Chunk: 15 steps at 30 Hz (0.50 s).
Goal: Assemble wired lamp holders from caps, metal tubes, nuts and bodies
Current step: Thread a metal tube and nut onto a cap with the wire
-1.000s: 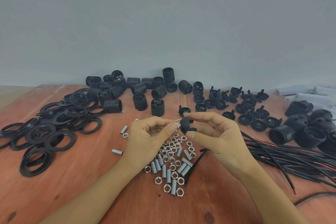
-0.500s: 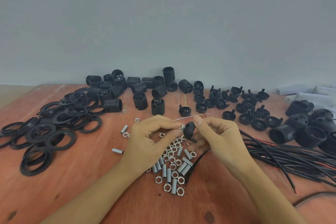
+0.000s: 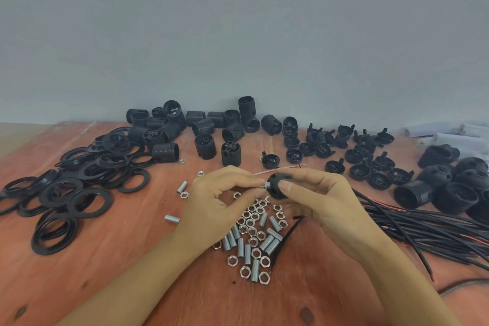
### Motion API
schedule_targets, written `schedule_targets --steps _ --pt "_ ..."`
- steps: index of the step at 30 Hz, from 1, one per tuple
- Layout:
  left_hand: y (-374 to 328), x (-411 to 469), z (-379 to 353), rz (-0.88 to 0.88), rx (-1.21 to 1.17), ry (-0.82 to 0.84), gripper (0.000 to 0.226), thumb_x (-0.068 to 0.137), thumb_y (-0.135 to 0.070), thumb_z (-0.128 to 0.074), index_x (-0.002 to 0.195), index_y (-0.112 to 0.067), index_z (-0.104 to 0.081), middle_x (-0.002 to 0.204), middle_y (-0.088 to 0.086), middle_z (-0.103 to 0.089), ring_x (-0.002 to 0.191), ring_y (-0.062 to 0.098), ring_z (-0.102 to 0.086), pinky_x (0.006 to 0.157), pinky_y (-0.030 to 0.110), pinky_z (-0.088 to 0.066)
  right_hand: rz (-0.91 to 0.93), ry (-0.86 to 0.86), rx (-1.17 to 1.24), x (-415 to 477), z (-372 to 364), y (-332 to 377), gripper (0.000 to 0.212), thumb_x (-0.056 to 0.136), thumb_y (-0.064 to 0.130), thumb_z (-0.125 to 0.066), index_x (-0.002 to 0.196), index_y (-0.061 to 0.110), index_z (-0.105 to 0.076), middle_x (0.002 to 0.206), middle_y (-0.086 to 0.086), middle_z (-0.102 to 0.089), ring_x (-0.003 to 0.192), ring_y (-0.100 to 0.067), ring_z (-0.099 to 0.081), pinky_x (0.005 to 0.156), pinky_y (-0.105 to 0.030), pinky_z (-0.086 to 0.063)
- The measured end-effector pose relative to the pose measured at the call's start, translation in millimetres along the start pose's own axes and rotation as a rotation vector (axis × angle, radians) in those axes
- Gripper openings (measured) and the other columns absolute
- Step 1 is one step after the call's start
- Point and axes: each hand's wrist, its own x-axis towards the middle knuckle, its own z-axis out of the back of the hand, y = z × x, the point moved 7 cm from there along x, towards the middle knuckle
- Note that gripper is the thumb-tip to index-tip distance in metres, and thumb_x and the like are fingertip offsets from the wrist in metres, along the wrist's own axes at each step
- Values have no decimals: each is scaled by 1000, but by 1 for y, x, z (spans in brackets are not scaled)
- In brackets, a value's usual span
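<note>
A cap (image 3: 275, 189) is gripped by the right hand (image 3: 320, 204), a tube (image 3: 263, 186) pinched by the left hand (image 3: 219, 201); threads may be crossed if tilted.

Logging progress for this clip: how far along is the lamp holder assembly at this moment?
Done: several larger black assemblies sit far right, seemingly finished. In hand: right hand grips a black cap; left hand pinches a metal piece at its top. Remaining: piles of nuts and tubes, caps, threaded bodies and wires.
</note>
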Motion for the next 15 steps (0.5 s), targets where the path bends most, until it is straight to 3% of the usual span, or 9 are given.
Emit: schedule_targets --steps 2,6,11,15 --pt "1 1 1 10 8 -1 14 79 -2 -76 93 -6 -76 88 3 -74 83 11 -70 74 25 -55 2 46 -9 0 0 -1 41 71 14 -75 111 8 -72 102 -12 -76 90 -26 -74 67 -24 -57" --pt "9 0 1 123 -54 -1 14 80 -10 -74 93 -7 -77 87 2 -75 80 12 -70 72 23 -54 40 20 -77 1 2 1 44 65 16 -82 108 15 -73 103 -8 -76 86 -27 -74 67 -26 -58" --pt "12 -2 1 203 -90 -30 15 79 -17 -74 93 -15 -76 85 -4 -76 78 12 -71 72 24 -56 56 -38 -103 1 8 1 45 64 26 -82 108 21 -74 101 -8 -76 85 -41 -71 74 -42 -60" --pt "16 -4 -2 254 -132 -20 17 78 -17 -74 94 -12 -77 84 -4 -76 76 8 -70 70 18 -53 75 24 -77 0 3 2 46 66 16 -81 111 15 -72 105 -6 -75 82 -28 -74 68 -28 -58"
